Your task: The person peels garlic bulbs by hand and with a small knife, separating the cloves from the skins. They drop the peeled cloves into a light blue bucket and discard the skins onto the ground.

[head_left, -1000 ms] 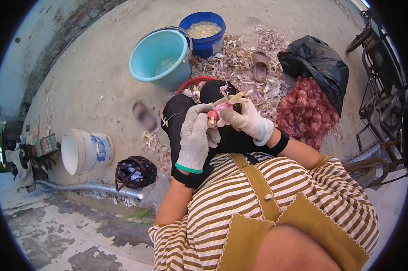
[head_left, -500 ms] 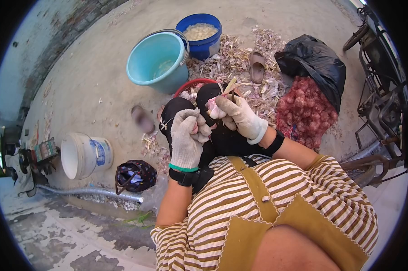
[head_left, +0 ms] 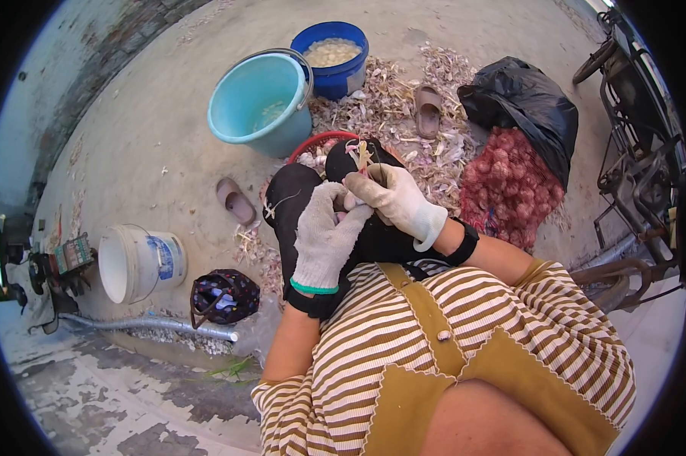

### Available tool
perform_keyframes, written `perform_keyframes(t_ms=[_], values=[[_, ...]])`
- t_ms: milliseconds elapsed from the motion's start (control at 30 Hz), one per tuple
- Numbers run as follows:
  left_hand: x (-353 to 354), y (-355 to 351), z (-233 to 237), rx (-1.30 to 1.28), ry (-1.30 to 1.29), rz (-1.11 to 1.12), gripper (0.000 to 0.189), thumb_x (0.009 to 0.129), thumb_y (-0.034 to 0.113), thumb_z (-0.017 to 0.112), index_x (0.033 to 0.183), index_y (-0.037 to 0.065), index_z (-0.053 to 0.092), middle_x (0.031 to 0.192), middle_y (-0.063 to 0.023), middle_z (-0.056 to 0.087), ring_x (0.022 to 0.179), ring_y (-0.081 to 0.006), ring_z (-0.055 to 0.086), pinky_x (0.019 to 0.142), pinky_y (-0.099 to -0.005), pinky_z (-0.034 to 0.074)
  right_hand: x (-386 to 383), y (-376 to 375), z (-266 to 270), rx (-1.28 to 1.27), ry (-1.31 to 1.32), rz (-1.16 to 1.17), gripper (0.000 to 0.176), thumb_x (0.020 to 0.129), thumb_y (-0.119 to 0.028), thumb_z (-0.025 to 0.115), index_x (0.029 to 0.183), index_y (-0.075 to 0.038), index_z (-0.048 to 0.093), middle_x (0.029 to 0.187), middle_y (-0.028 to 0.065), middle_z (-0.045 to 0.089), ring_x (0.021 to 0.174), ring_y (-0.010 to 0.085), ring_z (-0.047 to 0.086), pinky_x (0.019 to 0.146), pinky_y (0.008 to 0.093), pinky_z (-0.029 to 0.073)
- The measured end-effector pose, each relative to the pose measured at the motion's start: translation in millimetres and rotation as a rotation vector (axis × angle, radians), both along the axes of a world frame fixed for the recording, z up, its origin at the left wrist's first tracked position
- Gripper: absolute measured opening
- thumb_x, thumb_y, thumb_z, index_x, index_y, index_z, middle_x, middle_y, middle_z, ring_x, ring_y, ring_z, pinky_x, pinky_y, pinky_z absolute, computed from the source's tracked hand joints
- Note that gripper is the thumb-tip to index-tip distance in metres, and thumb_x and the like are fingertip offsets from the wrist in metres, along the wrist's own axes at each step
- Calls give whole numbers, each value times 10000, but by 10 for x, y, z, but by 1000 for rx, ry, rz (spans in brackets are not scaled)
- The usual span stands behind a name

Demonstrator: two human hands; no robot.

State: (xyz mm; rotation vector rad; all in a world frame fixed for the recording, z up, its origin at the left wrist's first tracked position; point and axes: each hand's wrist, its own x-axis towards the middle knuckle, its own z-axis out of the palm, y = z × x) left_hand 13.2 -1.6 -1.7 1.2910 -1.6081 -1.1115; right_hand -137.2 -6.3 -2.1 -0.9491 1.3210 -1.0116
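My left hand, in a pale knit glove with a green cuff, is closed at the garlic bulb above my lap. My right hand, gloved too, grips the same garlic from the other side, and its fingertips meet those of my left hand. Most of the bulb is hidden by the fingers; dry stalk and loose skin stick up past my right hand. Behind my knees shows part of a red basket with garlic in it.
Ahead stand a light-blue bucket and a dark-blue bucket of peeled cloves. Garlic skins and a slipper lie around. To the right is a red net sack of garlic; a white bucket lies left.
My hands have come together over the garlic, with my left hand moving up and right. The bulb, plainly visible before, is now mostly covered by fingers.
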Motion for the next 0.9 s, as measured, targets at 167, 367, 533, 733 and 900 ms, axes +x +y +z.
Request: perform_keyframes(t_ms=[167,367,533,733,900], values=[[35,-11,-65,-312,-173,-121,234,783,66,735,926,60,551,771,1,559,635,-86,568,561,-272,483,-13,-12,32,160,-258,108,334,949,-402,581,912,-70,600,642,-53,561,418,17,368,370,191,245],[-2,-23,149,379,696,121,97,941,98,574,1014,76,515,766,-40,591,500,-74,500,415,-189,357,-53,-25,-78,259,-739,82,370,958,-459,521,751,-155,562,501,-85,326,367,35,226,370,222,151],[304,-131,99,407,934,123,110,957,104,536,1045,57,584,863,-80,654,495,-66,484,397,-179,316,-88,12,-147,-166,40,455,457,879,-521,603,867,-64,609,581,-4,552,490,135,530,491,259,424],[439,-88,90,450,978,35,171,967,108,517,1105,35,587,883,-111,656,505,-89,499,426,-182,351,-364,132,119,-61,374,625,472,847,-354,711,1162,-15,620,937,103,676,844,125,606,769,295,491],[376,-84,72,515,945,49,165,956,132,537,1085,35,571,847,-111,657,488,-104,512,407,-200,372,-478,-7,186,24,102,548,383,981,-359,509,976,0,643,791,-2,599,730,75,520,639,255,432]])
